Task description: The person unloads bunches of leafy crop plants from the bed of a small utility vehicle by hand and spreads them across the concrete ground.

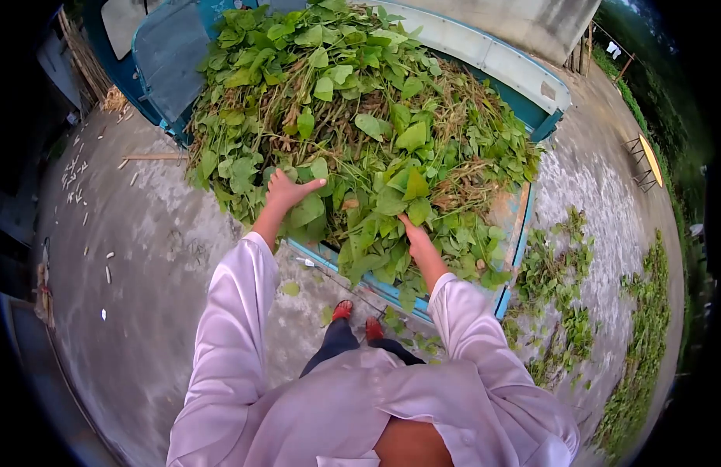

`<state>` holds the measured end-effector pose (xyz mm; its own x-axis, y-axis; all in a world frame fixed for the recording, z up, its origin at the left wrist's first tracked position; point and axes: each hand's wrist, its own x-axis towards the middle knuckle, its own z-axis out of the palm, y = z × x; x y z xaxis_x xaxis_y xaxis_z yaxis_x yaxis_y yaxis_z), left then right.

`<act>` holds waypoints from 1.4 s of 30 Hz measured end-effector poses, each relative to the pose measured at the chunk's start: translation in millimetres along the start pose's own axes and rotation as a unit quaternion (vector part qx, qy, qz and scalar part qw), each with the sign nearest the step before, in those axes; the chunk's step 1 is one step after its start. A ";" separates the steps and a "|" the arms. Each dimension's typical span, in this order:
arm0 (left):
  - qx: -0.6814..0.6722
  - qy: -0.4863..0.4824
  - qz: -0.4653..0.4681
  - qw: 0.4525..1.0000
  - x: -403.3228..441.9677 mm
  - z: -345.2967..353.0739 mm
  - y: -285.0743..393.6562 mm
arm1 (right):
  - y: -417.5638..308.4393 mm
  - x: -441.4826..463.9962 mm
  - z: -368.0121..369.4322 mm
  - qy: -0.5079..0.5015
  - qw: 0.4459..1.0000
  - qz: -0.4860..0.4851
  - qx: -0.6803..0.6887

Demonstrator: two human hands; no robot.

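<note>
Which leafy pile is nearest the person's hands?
The big heap on the blue truck bed: the left hand and right hand are at its near side. The inner strip and outer strip at right lie low on the ground.

Remotely, I see stained grey concrete ground (158, 249) in daylight, a pale concrete wall (508, 27) ahead, a yellow-topped table (651, 160) far right.

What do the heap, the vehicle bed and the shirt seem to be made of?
Heap: plant matter; green leaves and brownish stems show. Vehicle bed: probably painted metal, blue, with worn brown patches. Shirt: smooth cloth, perhaps satin, since its folds shine.
</note>
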<state>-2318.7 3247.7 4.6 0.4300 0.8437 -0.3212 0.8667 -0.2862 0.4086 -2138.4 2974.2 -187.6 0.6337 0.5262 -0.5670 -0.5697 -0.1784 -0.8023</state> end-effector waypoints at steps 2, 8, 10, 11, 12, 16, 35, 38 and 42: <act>-0.087 -0.093 -0.032 0.991 29.9 27.1 0.1 | 19.8 27.4 7.0 0.096 0.995 -0.007 0.025; -0.043 -0.050 -0.034 0.997 23.5 82.6 22.1 | 33.5 44.5 30.1 0.161 0.987 0.019 0.002; -0.055 -0.060 -0.065 0.995 19.8 81.1 36.3 | 32.7 49.1 35.3 0.182 0.983 0.016 0.026; -0.036 -0.071 -0.077 0.994 21.2 83.7 42.7 | 31.3 51.2 37.0 0.194 0.980 0.010 0.041; -0.016 -0.080 -0.089 0.993 22.3 88.8 45.9 | 29.9 53.5 40.3 0.204 0.977 0.003 0.057; 0.067 -0.063 -0.089 0.992 26.5 116.5 46.0 | 21.6 57.1 49.7 0.222 0.964 -0.037 0.142; 0.008 0.080 0.176 0.981 -66.4 73.8 -1.2 | 11.9 -74.5 81.5 0.199 0.944 -0.176 0.198; -0.018 0.066 0.174 0.982 -119.0 86.4 -7.0 | 27.6 -126.9 54.7 0.239 0.956 -0.170 0.002; -0.109 0.052 0.178 0.977 -166.5 93.5 1.5 | 46.0 -169.4 31.6 0.278 0.930 -0.203 -0.126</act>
<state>-2365.4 3064.3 -21.2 0.6571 0.7527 -0.0419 0.5876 -0.4765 0.6540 -2288.5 2903.1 -122.6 0.9828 0.0936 -0.1594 -0.1270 -0.2846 -0.9502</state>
